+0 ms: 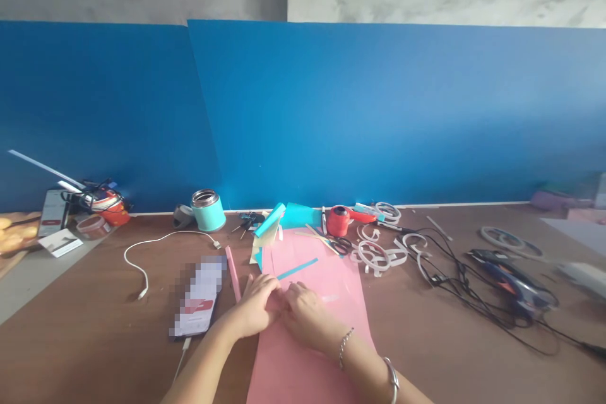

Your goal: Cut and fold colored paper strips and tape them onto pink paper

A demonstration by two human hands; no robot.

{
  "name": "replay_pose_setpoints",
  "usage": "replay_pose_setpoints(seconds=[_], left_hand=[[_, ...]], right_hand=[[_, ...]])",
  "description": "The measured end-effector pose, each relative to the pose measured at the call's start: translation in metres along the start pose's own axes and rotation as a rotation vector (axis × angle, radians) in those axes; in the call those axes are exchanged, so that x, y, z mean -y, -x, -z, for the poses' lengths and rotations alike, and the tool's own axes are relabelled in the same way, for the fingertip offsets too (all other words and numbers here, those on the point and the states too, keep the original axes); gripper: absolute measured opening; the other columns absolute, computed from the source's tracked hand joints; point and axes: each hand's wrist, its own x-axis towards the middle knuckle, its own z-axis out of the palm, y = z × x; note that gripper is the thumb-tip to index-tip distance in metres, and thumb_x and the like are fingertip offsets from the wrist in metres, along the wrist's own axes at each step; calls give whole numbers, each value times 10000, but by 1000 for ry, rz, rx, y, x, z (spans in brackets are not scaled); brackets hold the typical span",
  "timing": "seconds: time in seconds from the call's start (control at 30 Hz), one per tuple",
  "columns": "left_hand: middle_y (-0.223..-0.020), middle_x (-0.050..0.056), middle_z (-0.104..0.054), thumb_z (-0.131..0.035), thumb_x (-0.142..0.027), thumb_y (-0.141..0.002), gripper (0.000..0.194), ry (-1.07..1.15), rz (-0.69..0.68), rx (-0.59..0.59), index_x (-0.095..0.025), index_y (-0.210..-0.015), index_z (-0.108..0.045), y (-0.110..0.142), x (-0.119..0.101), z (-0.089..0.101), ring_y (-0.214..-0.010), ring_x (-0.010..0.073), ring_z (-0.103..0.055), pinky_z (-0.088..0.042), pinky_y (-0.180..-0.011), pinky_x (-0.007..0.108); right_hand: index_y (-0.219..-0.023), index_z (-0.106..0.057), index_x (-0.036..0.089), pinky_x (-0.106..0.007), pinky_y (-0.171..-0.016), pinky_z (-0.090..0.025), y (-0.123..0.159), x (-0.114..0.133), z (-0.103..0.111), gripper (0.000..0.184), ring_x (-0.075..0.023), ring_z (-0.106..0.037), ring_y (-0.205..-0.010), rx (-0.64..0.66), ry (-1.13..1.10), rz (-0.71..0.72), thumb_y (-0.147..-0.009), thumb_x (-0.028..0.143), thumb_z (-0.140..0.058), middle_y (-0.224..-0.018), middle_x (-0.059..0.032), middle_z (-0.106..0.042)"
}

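A large pink paper sheet (326,278) lies on the brown table in front of me. My left hand (255,306) and my right hand (305,312) rest on it side by side, fingers curled and pinching the paper where they meet. What sits between the fingertips is too small to make out. A thin teal paper strip (297,269) lies on the sheet just beyond my hands. A narrow pink strip (233,273) lies left of the sheet. My right wrist carries two bracelets.
A phone (199,297) lies at my left with a white cable (142,259) nearby. Further back stand a teal tin (208,209), teal paper (288,218), scissors (338,244), a red tape dispenser (341,219), white rings (374,255) and black cables (454,271). Blue boards back the table.
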Motion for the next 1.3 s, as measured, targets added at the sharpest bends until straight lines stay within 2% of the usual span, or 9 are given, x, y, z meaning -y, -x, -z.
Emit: replay_pose_setpoints(seconds=[0.13,0.27,0.43,0.53,0.6,0.67,0.8,1.07,1.3], left_hand=[[-1084,27,-522,-485,-141,-660,277,-10,6,-17,-252,-913,-473,-1,2,-2,-1182,232,-421,-49,-1111,526],[-1081,22,-524,-484,-113,-635,299,-9,9,-20,-250,-900,-471,-1,3,-3,-1188,229,-414,-49,-1108,532],[-1018,15,-543,-480,-95,-650,233,-31,-40,-48,-234,-836,-503,-1,1,-1,-1082,204,-484,-62,-1097,551],[-990,27,-561,-481,-113,-688,120,-40,-96,-71,-215,-726,-531,0,0,1,-1028,196,-506,-247,-1063,465],[-1006,39,-562,-487,-121,-691,110,-46,-122,-115,-202,-625,-522,0,-1,1,-1044,201,-494,-367,-975,377],[-1005,40,-560,-493,-117,-679,155,-69,-124,-175,-193,-544,-497,1,-2,0,-1047,207,-486,-407,-912,341],[-961,35,-563,-505,-125,-676,181,-121,-116,-238,-189,-506,-504,2,-5,-3,-990,207,-496,-410,-886,353],[-976,50,-562,-533,-162,-699,134,-130,-84,-241,-192,-577,-576,0,-6,-6,-1006,221,-485,-397,-915,383],[-972,66,-530,-548,-190,-712,102,-72,-64,-207,-201,-627,-605,-1,-3,-8,-994,233,-477,-409,-904,387]], right_hand=[[-770,-572,150,-270,-647,-344,0,-3,-2,192,-167,-513,-750,-64,-62,-21,-812,85,-396,-788,-61,-589],[-667,-517,160,-244,-600,-325,-1,-2,3,154,-138,-486,-670,-104,-160,-87,-775,80,-442,-712,-37,-554],[-597,-468,170,-227,-592,-327,-2,-1,7,173,-125,-472,-650,-102,-268,-113,-721,50,-462,-667,-16,-527],[-605,-475,171,-221,-594,-339,-1,-3,6,160,-125,-484,-668,-99,-337,-106,-711,52,-455,-696,-19,-541],[-618,-479,171,-223,-594,-346,-1,-4,6,150,-128,-492,-677,-99,-375,-121,-735,81,-450,-718,-25,-549],[-619,-475,170,-225,-597,-352,-1,-3,8,152,-129,-493,-676,-97,-401,-143,-755,106,-448,-719,-26,-548],[-594,-450,173,-225,-602,-352,0,-2,10,159,-120,-467,-653,-85,-420,-169,-726,84,-459,-693,-10,-526],[-619,-485,166,-217,-615,-353,0,-3,6,146,-121,-468,-683,-98,-455,-194,-665,30,-458,-712,-9,-529],[-640,-518,166,-215,-606,-368,0,-6,0,145,-121,-486,-680,-135,-450,-168,-765,104,-476,-718,-9,-543]])
